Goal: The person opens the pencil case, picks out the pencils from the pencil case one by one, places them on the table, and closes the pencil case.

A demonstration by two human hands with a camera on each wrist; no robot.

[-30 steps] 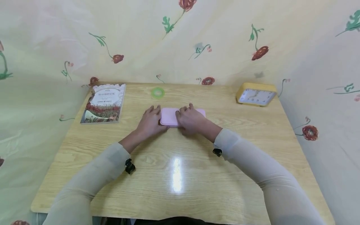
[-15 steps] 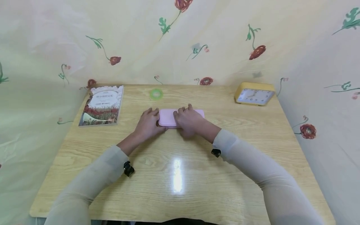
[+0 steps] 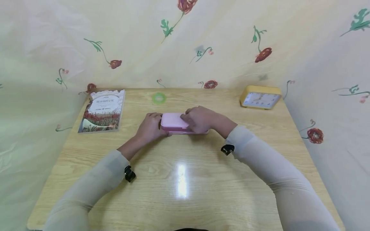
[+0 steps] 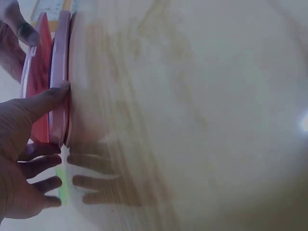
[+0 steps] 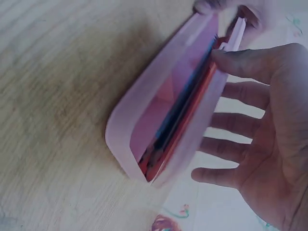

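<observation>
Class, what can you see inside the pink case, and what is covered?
Inside the partly open pink case, slim, dark, pencil-like sticks show. The case's own sides hide part of the interior, so the full contents cannot be told.

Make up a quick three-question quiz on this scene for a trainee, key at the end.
1. Which view shows dark sticks inside the pink case?
A) head
B) left wrist
C) right wrist

2. True or false: the left hand and the right hand both touch the pink case.

3. Fill in: on the table, the book lies toward the person's left, and the yellow ____ stands toward the right.

Key: 1. C; 2. True; 3. clock.
</observation>
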